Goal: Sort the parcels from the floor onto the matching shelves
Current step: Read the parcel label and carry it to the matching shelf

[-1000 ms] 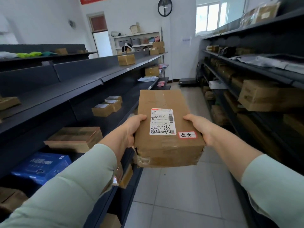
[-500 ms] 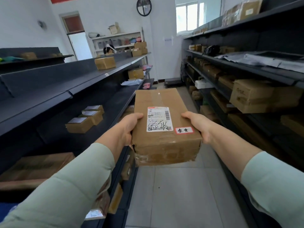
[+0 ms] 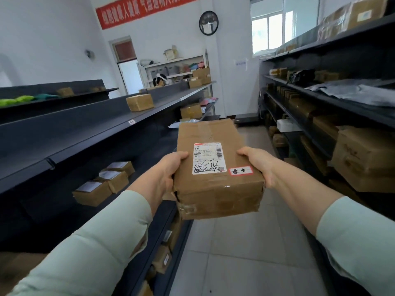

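Note:
A long brown cardboard parcel (image 3: 213,133) is held out in front of me at chest height over the aisle. It carries a white shipping label with handwriting and a small red-edged tag. My left hand (image 3: 164,174) grips its left side and my right hand (image 3: 259,165) grips its right side. Dark shelves run along both sides: the left shelf unit (image 3: 85,133) holds three small labelled boxes (image 3: 104,182) on a lower level, and the right shelf unit (image 3: 342,107) is packed with brown boxes.
A lone box (image 3: 140,102) sits on the upper left shelf. Grey mailer bags (image 3: 359,92) lie on the right shelf. The tiled aisle floor (image 3: 245,253) runs ahead to a scale (image 3: 245,119), a back wall with a clock (image 3: 208,22) and a white cabinet.
My view has moved forward along the aisle and tilted up; the left shelf's lower boxes slid back past me. The parcel stays in both hands, held the same way.

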